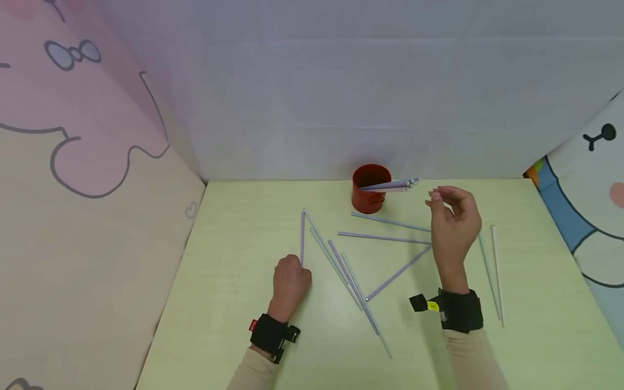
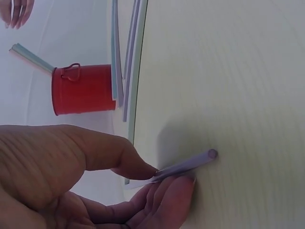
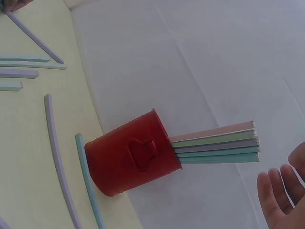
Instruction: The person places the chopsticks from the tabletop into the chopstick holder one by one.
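My left hand [image 1: 291, 283] is low over the table, left of the loose sticks. Between thumb and fingers it pinches a slender purple stick [image 2: 188, 164], whose near end pokes out past the fingertips in the left wrist view. A small red pail [image 1: 369, 197] stands upright near the table's back edge. Several pastel sticks [image 3: 217, 143] in pink, green, purple and blue lean out of its mouth toward the right. Just beyond their outer ends, my right hand [image 1: 455, 222] is raised with loosely bent fingers and nothing between them.
Several loose purple, blue and green sticks [image 1: 385, 236] are spread over the pale table [image 1: 229, 325] between the hands. Under and right of the right forearm lie a green stick and a white stick [image 1: 497, 276]. A white backdrop [image 1: 292, 108] rises behind the table.
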The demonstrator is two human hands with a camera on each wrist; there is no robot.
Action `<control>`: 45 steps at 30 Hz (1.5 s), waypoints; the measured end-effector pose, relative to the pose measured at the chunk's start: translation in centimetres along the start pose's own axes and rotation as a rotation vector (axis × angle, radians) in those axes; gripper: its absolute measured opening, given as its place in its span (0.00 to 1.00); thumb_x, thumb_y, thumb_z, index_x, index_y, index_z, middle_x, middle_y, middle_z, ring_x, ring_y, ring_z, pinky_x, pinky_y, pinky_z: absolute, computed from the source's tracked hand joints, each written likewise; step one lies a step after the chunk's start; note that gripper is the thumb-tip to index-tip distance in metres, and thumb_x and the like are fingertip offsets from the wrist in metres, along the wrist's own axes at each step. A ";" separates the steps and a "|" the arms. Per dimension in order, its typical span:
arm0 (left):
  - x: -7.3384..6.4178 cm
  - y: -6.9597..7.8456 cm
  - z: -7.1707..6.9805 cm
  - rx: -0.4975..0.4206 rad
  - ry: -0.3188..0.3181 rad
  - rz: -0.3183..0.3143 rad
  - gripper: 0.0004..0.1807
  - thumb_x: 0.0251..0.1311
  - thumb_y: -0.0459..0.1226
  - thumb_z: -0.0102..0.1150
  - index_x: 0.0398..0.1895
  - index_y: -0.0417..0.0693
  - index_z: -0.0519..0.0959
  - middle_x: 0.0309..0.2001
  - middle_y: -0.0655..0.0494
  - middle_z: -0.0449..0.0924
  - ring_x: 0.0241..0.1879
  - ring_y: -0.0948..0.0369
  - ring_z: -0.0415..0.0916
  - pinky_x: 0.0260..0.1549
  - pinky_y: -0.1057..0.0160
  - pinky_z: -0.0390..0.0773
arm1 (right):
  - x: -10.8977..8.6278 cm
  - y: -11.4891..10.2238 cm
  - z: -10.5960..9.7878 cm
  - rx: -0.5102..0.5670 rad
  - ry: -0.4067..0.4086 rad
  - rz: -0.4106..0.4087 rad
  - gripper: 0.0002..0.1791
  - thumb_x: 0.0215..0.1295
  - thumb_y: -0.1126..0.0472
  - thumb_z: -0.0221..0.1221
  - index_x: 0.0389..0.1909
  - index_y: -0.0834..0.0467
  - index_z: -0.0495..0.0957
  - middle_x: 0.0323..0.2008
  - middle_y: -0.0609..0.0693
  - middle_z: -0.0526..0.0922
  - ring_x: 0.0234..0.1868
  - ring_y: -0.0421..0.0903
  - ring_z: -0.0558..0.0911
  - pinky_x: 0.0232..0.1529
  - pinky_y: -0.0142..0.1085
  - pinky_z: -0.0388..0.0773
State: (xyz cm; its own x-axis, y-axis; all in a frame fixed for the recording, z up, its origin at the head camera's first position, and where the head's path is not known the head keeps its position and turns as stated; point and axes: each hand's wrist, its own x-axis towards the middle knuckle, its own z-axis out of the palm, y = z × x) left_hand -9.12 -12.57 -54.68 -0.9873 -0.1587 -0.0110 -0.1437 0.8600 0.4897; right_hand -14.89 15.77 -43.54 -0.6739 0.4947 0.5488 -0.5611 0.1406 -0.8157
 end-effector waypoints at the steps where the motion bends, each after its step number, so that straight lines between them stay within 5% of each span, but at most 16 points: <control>1: 0.1 0.0 -0.1 -0.007 -0.005 -0.003 0.08 0.43 0.25 0.56 0.14 0.40 0.71 0.14 0.52 0.68 0.15 0.58 0.67 0.08 0.58 0.68 | -0.3 0.2 -0.2 0.008 0.001 0.008 0.10 0.58 0.84 0.57 0.40 0.84 0.74 0.35 0.63 0.81 0.37 0.55 0.82 0.35 0.28 0.83; 10: 0.2 -0.6 -0.3 -0.043 -0.054 -0.069 0.08 0.40 0.27 0.56 0.11 0.42 0.70 0.14 0.56 0.62 0.13 0.60 0.59 0.05 0.65 0.59 | -2.6 1.3 -0.8 -0.006 -0.058 0.055 0.10 0.59 0.83 0.57 0.41 0.85 0.73 0.36 0.76 0.76 0.37 0.56 0.82 0.36 0.28 0.83; 21: -0.1 -1.1 -0.7 -0.130 -0.064 -0.052 0.18 0.41 0.26 0.54 0.01 0.49 0.67 0.13 0.58 0.61 0.13 0.63 0.55 0.06 0.68 0.53 | -4.8 1.5 -0.2 -0.018 -0.152 0.111 0.10 0.59 0.83 0.57 0.43 0.83 0.74 0.36 0.78 0.76 0.36 0.59 0.82 0.35 0.27 0.83; 33: -0.2 0.3 -1.0 -0.171 -0.006 0.086 0.02 0.45 0.29 0.61 0.21 0.43 0.77 0.17 0.55 0.75 0.17 0.59 0.72 0.13 0.65 0.71 | -6.8 3.3 -0.2 -0.054 -0.231 0.157 0.11 0.61 0.78 0.60 0.45 0.74 0.78 0.38 0.66 0.82 0.38 0.56 0.82 0.37 0.25 0.83; 45: -0.6 2.3 -1.2 -0.202 0.120 0.375 0.04 0.50 0.31 0.62 0.30 0.45 0.77 0.25 0.59 0.78 0.20 0.66 0.70 0.19 0.67 0.72 | -7.3 2.1 0.2 -0.025 -0.295 0.210 0.11 0.63 0.76 0.60 0.46 0.72 0.78 0.39 0.63 0.82 0.39 0.50 0.84 0.39 0.28 0.83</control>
State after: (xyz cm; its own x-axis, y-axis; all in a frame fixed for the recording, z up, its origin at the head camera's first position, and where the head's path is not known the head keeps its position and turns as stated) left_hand -8.73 -11.09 -52.52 -0.9518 0.0809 0.2960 0.2514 0.7587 0.6010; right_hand -11.19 12.30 -49.20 -0.8851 0.2467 0.3945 -0.3859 0.0846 -0.9187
